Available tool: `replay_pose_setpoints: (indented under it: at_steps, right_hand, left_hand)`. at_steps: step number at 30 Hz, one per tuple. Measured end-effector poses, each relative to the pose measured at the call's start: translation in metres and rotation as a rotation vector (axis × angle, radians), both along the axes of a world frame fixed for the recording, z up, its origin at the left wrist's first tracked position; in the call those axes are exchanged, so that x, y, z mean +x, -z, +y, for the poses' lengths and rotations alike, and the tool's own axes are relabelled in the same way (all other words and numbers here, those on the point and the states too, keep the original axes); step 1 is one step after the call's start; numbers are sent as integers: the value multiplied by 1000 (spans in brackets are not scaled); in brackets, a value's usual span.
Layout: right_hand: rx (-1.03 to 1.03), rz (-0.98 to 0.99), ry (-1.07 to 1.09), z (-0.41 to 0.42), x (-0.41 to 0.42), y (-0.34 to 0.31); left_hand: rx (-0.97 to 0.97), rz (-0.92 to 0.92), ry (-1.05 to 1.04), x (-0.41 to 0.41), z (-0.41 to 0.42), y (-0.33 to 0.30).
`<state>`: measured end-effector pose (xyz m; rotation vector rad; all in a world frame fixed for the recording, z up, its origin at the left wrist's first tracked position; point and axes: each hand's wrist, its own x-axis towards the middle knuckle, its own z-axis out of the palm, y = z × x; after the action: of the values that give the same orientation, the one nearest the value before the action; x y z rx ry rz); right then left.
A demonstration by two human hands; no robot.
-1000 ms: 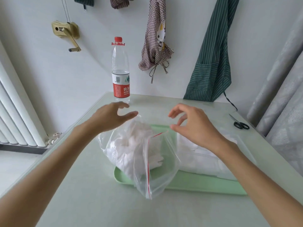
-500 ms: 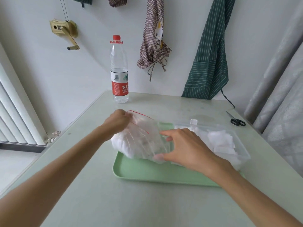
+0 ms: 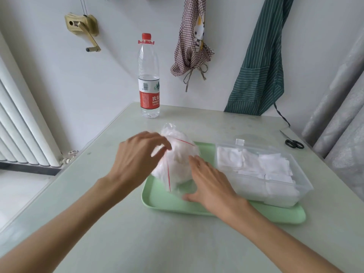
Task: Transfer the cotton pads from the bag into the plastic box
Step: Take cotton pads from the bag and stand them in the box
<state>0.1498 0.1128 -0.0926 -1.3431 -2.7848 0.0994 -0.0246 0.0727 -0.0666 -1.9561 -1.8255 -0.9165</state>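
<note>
Your left hand (image 3: 137, 154) pinches the top of the clear, red-striped zip bag (image 3: 176, 164) of white cotton pads on the green tray's (image 3: 177, 205) left end, your right hand (image 3: 208, 184) rests flat against its side, and the clear plastic box (image 3: 275, 174) lies just right.

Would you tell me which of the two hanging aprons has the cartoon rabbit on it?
The brown checked apron, hanging just right of the water bottle; the green striped apron farther right shows only stripes.

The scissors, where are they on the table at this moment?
In the head view the scissors lie near the table's far right edge, beyond and to the right of the plastic box, close to the grey curtain.
</note>
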Motion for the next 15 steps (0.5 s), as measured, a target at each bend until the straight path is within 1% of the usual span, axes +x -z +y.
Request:
replay_pose_setpoints:
  at_steps: [1, 2, 6, 8, 11, 13, 15]
  right_hand:
    - [6, 19, -1, 0, 2, -1]
    - [15, 37, -3, -2, 2, 0]
    - [119, 167, -14, -7, -3, -4]
    - [156, 208, -7, -6, -8, -8]
    - [217, 221, -10, 1, -18, -8]
    - [283, 233, -13, 5, -28, -6]
    - [301, 249, -9, 7, -38, -2]
  left_hand:
    - [-30, 73, 25, -1, -3, 3]
    - [-87, 90, 12, -3, -5, 7]
    - [-289, 47, -173, -19, -1, 19]
    - [-365, 32, -218, -25, 2, 24]
    - [-467, -79, -194, -31, 2, 30]
    - [-511, -94, -140, -34, 2, 33]
    - [-545, -81, -74, -37, 1, 36]
